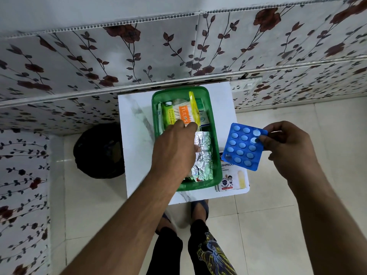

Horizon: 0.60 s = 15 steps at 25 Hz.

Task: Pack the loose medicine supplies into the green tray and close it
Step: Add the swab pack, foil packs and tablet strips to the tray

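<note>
The green tray stands open on a small white table. Inside it lie a cotton swab pack, a yellow packet, a white box and silver foil strips. My left hand reaches into the tray, fingertips on the swab pack and palm over the foil strips; what it grips is hidden. My right hand holds a blue blister pack of pills by its right edge, in the air just right of the tray.
A plaster box lies on the table under the blister pack, right of the tray. A black bin stands on the floor left of the table. A floral-papered wall runs close behind. My feet are below the table's near edge.
</note>
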Tool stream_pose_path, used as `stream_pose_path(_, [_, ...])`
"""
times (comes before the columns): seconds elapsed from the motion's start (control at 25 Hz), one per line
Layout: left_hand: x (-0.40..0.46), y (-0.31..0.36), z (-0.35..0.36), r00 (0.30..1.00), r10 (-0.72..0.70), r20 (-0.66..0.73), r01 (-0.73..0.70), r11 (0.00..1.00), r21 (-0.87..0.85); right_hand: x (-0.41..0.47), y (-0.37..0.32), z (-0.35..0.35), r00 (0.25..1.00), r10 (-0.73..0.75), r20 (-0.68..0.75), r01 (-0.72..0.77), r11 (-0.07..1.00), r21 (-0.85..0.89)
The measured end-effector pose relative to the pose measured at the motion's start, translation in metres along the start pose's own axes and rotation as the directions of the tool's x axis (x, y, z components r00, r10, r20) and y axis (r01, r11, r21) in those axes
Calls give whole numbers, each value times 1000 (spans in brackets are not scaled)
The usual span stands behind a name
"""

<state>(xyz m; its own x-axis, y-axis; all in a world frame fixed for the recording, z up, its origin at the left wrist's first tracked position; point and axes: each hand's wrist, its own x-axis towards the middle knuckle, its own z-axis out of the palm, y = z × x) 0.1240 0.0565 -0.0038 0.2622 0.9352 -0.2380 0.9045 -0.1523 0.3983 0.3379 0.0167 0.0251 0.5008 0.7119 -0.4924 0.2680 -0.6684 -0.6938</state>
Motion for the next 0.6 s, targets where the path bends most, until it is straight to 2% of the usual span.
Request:
stream_pose_path(0.16, [0, 3, 7, 999, 28, -20, -27, 999, 46, -5, -9, 4, 999, -33, -31, 34, 999, 41])
stream_pose_path(0.32, [-2, -11, -19, 999, 32, 4, -31, 991, -129, -18, -27, 14, 996, -90, -9, 91, 993, 72])
stream_pose_path(0.4, [-9, -29, -40, 994, -48, -98, 25, 972, -232, -28, -35, 30, 991, -125, 56, 122, 991, 62])
stream_pose_path(0.48, [-15, -57, -50, 959, -190, -212, 106, 929, -354, -36, -38, 57, 977, -136, 164, 135, 991, 18])
stream_pose_path(0.6, [-24, -89, -44, 897, -400, -187, 264, 826, -498, -44, -35, 96, 936, -113, 334, 176, 971, -165])
